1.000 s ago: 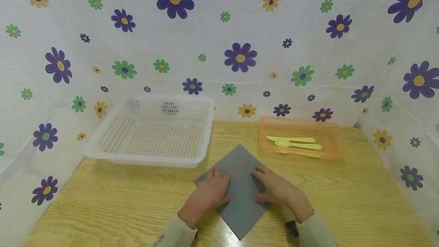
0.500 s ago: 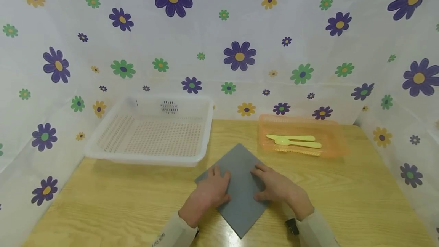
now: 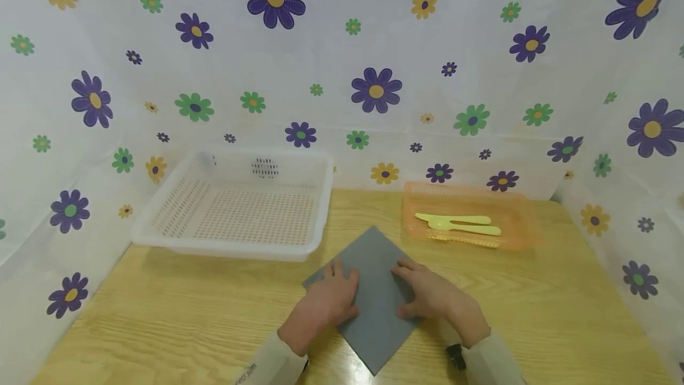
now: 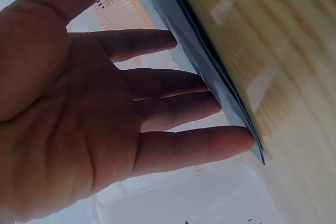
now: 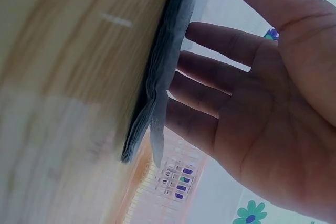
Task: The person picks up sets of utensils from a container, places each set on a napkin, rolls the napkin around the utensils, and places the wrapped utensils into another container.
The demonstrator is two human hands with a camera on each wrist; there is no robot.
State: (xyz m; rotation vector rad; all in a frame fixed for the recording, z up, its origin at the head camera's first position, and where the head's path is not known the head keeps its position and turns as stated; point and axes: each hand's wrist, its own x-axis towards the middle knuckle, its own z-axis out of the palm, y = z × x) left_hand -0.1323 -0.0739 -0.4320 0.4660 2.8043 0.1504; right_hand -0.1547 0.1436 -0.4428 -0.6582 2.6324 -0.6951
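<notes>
A grey folded napkin (image 3: pixel 376 290) lies on the wooden table, turned so that its corners point toward and away from me. My left hand (image 3: pixel 328 299) rests on its left part, fingers spread. On the right side my right hand (image 3: pixel 433 293) touches the top with fingertips and thumb. In the left wrist view, fairly straight fingers (image 4: pixel 194 148) reach to the napkin's surface (image 4: pixel 227 100). The right wrist view shows several thin layers along the edge of the napkin (image 5: pixel 167 51), one layer parting near the corner. Neither hand grips it.
A white perforated basket (image 3: pixel 235 248) stands at the back left. At the back right is an orange basket (image 3: pixel 521 224) holding a yellow-green knife (image 3: pixel 465 218), a spoon (image 3: pixel 470 228) and another yellow piece (image 3: pixel 465 242). A flowered sheet (image 3: pixel 320 58) encloses the table.
The hands and the napkin hold the same place. Only the head view shifts slightly.
</notes>
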